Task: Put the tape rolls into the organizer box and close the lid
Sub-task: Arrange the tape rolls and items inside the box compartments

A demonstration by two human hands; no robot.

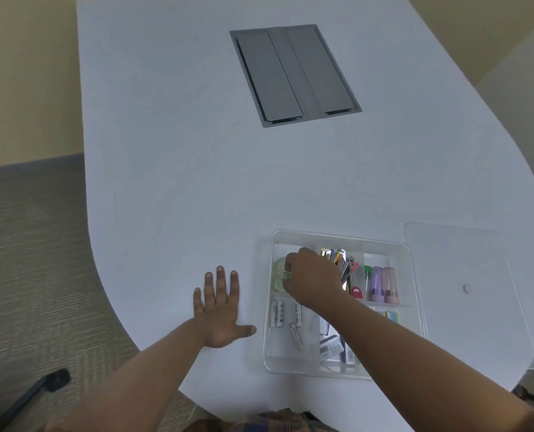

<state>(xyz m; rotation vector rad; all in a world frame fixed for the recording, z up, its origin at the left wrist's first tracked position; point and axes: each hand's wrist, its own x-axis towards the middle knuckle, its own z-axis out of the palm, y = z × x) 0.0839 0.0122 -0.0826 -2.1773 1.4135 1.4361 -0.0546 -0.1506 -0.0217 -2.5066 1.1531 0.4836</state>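
Observation:
A clear plastic organizer box (413, 275) lies open on the white table at the near right. In its far left compartment sit clear tape rolls (279, 277). My right hand (312, 280) reaches into that compartment, fingers curled on a tape roll there. My left hand (220, 310) rests flat on the table just left of the box, fingers spread and holding nothing. The clear lid (459, 275) lies flat on the table to the right of the box.
Other compartments hold batteries (276, 313), nail clippers (343, 266), small coloured bottles (382, 283) and packets (332, 349). A grey cable hatch (293, 74) is set into the table farther away. The table's curved edge runs along the left, with carpet below.

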